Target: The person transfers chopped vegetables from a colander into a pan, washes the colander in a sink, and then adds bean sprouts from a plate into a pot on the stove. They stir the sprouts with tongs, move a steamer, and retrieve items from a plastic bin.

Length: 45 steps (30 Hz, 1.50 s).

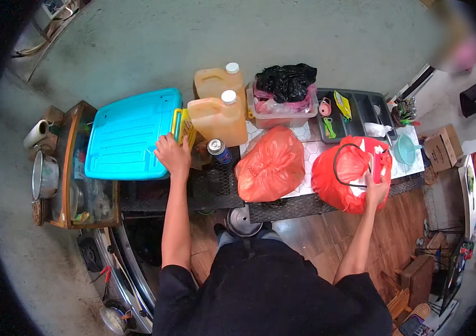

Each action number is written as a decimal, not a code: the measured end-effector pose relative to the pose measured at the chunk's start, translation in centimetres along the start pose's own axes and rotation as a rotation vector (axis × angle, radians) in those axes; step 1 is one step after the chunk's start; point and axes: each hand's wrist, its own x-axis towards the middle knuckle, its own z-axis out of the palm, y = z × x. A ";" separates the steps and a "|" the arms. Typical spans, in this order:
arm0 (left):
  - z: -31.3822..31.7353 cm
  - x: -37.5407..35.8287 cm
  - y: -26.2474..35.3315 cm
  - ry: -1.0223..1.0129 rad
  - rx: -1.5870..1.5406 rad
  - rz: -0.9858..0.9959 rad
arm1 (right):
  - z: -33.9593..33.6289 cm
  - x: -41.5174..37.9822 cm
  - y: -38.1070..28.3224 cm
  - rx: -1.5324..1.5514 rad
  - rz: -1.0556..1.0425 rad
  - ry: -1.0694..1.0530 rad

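Observation:
My left hand point(174, 156) lies on the right edge of a turquoise storage box lid point(131, 134), fingers spread over the rim beside a yellow latch point(177, 124). My right hand point(376, 191) grips the side of a full red bag point(338, 175) with a dark cord loop on top; its fingertips are partly hidden. An orange-red plastic bag point(271, 168), knotted shut, sits between my hands. Close to my left hand stands a blue can point(219, 151) with a silver top. Two jugs of amber liquid point(222, 124) with white caps stand behind it.
A clear tub point(282, 119) holds pink and black plastic bags. Right of it are a dark compartment tray point(361, 106), a green plastic cup point(405, 150) and a cardboard box point(443, 148). A wooden glass cabinet point(89, 196) stands left. A metal lid point(242, 222) is below the table edge.

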 end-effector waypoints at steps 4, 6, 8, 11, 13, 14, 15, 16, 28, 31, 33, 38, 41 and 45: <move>1.2 0.3 0.5 0.026 0.061 -0.077 | 0.2 0.4 -1.4 -0.015 0.019 0.019; 1.7 0.0 0.3 0.013 0.076 -0.092 | 0.1 0.5 -2.1 -0.109 0.019 0.053; 1.8 0.0 0.1 0.031 0.029 -0.033 | -0.3 0.5 -3.2 -0.099 0.011 -0.011; 1.9 -1.3 1.2 0.065 -0.067 0.061 | 0.2 0.5 -2.8 -0.150 -0.042 0.053; 1.8 -2.2 2.4 0.062 -0.077 0.119 | 0.2 0.7 -2.7 -0.146 -0.068 0.070; 1.9 -2.6 2.6 0.065 -0.076 0.102 | 0.0 0.7 -2.7 -0.145 -0.125 0.069; 2.2 -3.0 2.6 0.005 -0.080 0.110 | -0.2 0.5 -2.7 -0.144 -0.186 0.062; 2.2 -3.3 2.4 -0.050 -0.079 0.115 | -0.2 0.7 -2.1 -0.138 -0.211 0.052; -2.2 -3.2 -7.4 -0.129 -0.111 0.077 | 4.6 -18.1 -20.6 0.703 -0.754 -0.161; -2.4 -2.7 -6.9 -0.216 -0.055 0.124 | 8.8 -25.4 -27.7 0.688 -1.041 -0.607; -2.7 -2.3 -7.6 -0.258 -0.072 0.177 | 12.0 -29.1 -32.4 0.704 -1.144 -0.730; -1.9 -1.1 -8.6 -0.356 -0.223 0.262 | 20.6 -33.0 -36.6 0.665 -1.119 -0.808; -1.6 -0.2 -9.0 -0.394 -0.346 0.230 | 20.8 -33.3 -35.9 0.523 -1.131 -0.584; -4.8 2.5 -9.7 -0.441 -0.455 0.192 | 21.0 -33.3 -34.8 0.457 -1.113 -0.504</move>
